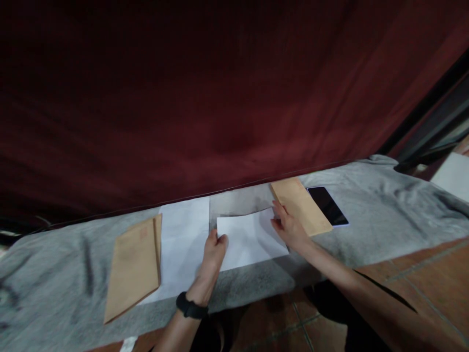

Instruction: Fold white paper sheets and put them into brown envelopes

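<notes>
A folded white sheet of paper lies between my two hands, its far edge slightly bowed above the grey cloth. My left hand grips its left edge, thumb on top and the other fingers mostly hidden. At the sheet's right edge is my right hand, thumb over the paper and fingers curled at its far corner. Just beyond that hand rests a brown envelope. To the left, a larger white sheet lies flat with crease lines, partly under a stack of brown envelopes.
A dark-screened phone lies beside the right envelope. The grey cloth covers a long, narrow surface. Behind it rises a dark red fabric wall. Tiled floor shows along the near side. At the far right is a white object.
</notes>
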Demonstrator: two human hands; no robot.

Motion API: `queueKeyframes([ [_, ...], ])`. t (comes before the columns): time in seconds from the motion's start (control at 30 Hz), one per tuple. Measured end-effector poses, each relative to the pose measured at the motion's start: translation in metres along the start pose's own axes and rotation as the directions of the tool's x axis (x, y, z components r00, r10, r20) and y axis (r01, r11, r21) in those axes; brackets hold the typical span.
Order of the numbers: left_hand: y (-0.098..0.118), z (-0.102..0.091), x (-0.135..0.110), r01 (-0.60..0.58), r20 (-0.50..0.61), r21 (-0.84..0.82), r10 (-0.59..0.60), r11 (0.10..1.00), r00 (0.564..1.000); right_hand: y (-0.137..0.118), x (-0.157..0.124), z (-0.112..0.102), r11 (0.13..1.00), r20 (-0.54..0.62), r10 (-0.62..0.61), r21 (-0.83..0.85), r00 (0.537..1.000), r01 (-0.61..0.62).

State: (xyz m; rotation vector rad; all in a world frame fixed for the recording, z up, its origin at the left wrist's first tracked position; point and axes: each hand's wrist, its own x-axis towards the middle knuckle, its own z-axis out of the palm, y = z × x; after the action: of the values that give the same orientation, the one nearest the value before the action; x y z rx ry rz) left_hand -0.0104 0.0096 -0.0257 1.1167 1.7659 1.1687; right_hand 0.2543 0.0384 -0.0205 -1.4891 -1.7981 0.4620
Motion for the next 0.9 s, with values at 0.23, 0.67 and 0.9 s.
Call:
queueKeyframes([
  [0.23, -0.01, 0.006, 0.007, -0.227, -0.005, 0.221, 0.234, 0.949, 0.972, -0.036, -0.043, 0.029, 0.908, 0.231, -0.336, -0.18, 0.913, 0.379],
  [0.67, 0.012, 0.032, -0.065, -0.707, 0.45, 0.581, 0.564, 0.403, 0.692, -0.029, -0.065, 0.055, 0.775, 0.31, -0.443, -0.339, 0.841, 0.533],
  [0.9, -0.016, 0.036, -0.061, -0.678, 0.471, 0.65, 0.518, 0.344, 0.714, -0.027, -0.066, 0.052, 0.789, 0.274, -0.421, -0.36, 0.865, 0.498],
])
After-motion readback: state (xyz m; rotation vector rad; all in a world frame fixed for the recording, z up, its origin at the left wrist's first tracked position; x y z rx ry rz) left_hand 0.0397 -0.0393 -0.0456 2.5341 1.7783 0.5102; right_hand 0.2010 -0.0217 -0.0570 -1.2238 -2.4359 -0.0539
